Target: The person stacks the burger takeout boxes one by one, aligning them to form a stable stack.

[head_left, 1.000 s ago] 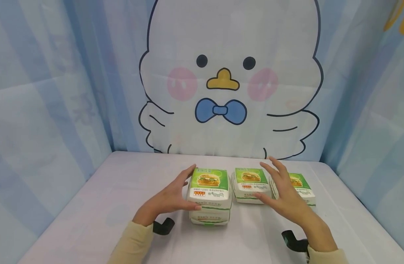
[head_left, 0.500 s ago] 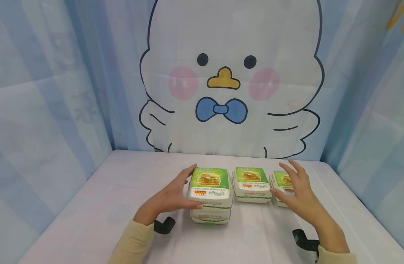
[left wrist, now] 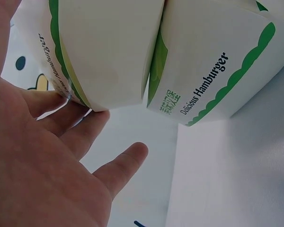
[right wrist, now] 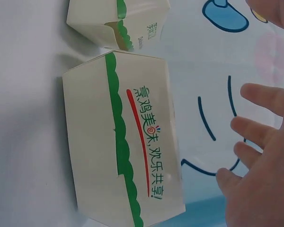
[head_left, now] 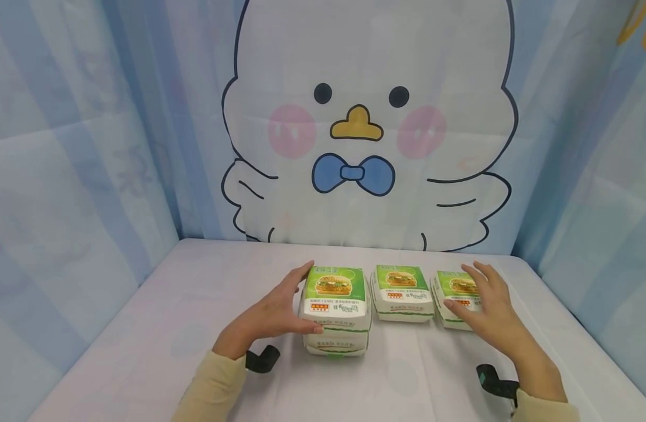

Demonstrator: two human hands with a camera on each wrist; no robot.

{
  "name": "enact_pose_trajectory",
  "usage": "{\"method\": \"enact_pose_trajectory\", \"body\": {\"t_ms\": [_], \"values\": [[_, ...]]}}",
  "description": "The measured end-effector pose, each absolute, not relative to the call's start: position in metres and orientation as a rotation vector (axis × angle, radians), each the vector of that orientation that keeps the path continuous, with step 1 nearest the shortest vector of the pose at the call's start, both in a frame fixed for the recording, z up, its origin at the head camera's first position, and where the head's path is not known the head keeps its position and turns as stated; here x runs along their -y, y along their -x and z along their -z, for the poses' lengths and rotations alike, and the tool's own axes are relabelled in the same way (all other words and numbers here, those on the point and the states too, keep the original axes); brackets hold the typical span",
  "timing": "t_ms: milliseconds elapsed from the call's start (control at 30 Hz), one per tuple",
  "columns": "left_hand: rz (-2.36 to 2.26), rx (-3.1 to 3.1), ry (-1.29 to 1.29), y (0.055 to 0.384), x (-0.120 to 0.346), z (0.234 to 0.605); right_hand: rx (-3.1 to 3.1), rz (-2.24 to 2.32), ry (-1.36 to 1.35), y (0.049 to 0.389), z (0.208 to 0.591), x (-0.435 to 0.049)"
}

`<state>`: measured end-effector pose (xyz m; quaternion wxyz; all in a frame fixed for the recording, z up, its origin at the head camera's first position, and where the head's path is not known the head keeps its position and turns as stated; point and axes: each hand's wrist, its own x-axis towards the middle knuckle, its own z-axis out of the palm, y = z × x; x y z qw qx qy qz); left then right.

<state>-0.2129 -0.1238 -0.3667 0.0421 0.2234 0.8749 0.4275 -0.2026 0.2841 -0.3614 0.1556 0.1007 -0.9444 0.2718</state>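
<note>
Two hamburger boxes stand stacked left of centre, the upper hamburger box (head_left: 335, 293) on the lower one (head_left: 335, 344). My left hand (head_left: 270, 313) grips the upper box from its left side, thumb on the front and a finger at the back corner. In the left wrist view, fingertips touch that box (left wrist: 109, 52), while the little finger stands off it. Over the rightmost hamburger box (head_left: 449, 319) hovers my right hand (head_left: 494, 313), fingers spread and holding nothing. The right wrist view shows a gap between those fingers and the box (right wrist: 109, 142).
A third hamburger box (head_left: 402, 296) sits between the stack and the rightmost box. All rest on a white-covered table (head_left: 159, 328). A curtain (head_left: 354, 223) printed with a cartoon bird hangs behind, and blue-striped cloth (head_left: 64, 176) closes in the sides.
My right hand has moved to the right, from beside the middle box to over the rightmost box. My left hand keeps its place at the stack.
</note>
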Motion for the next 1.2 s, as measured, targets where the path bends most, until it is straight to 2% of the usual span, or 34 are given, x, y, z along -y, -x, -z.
{"method": "enact_pose_trajectory", "body": {"t_ms": [567,1200], "values": [[-1.296,-2.668,-0.726,0.212,0.125,0.365,2.819,-0.643,-0.260,0.209,0.379,-0.291],[-1.296,-2.654,-0.728,0.212,0.127,0.363,2.947,-0.498,-0.143,0.202,0.373,-0.296]]}}
